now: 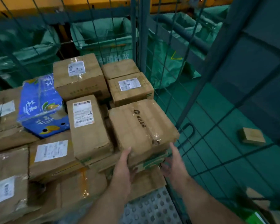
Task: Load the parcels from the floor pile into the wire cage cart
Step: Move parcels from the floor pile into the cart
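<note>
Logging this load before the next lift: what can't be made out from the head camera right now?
- Head view: shipping label print, too blurred to read.
- Head view: right hand fingers, motion-blurred beneath the brown box; grip unclear.
- Head view: left cartons, cut by frame edge.
- Head view: small box behind cage mesh, blurred.

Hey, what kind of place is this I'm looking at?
Probably a courier or postal sorting depot: cardboard parcels with shipping labels are stacked inside a wire cage cart, and green sacks stand beyond the mesh.
</note>
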`<state>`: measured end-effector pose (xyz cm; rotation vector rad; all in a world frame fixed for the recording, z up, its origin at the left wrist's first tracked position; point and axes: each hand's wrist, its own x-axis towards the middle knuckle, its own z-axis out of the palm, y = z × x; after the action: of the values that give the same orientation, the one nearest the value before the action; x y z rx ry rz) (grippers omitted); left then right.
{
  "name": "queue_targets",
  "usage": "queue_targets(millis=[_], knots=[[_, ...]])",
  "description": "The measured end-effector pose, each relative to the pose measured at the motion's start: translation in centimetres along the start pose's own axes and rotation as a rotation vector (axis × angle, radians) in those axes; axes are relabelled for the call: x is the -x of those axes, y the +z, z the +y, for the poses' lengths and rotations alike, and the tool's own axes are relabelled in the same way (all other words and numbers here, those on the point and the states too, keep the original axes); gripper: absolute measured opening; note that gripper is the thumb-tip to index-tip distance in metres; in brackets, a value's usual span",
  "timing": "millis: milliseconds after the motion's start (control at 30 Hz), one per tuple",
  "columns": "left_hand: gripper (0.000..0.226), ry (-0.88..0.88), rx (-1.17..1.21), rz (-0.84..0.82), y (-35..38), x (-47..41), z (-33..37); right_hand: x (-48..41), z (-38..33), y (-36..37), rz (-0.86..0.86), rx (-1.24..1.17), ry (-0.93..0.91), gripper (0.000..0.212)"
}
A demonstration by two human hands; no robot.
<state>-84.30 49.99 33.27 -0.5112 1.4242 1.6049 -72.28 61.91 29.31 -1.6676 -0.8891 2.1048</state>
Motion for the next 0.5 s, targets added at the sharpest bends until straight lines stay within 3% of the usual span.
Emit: queue_targets(millis=[100,267,367,500], knots=[[0.059,0.024,0.068,-0.045,-0.3,2.3,0.7,1.8,-0.9,0.7,-0.051,-0.064,-0.046,0.106],[0.053,0.125,0.073,-0.122,0.1,3.8,7.3,5.2,-4.2,4.4,-0.132,-0.043,-0.196,0.071],[0.062,0.169,-0.01,-0.117,1.3,3.0,11.8,5.7,-7.5,7.2,-0.149,-0.009,-0.253,0.057],[0.054,0.191,-0.09,-0.108,4.2,1.5,16.1,4.6,-10.3,10.5,-0.196,0.018,-0.25,0.078]])
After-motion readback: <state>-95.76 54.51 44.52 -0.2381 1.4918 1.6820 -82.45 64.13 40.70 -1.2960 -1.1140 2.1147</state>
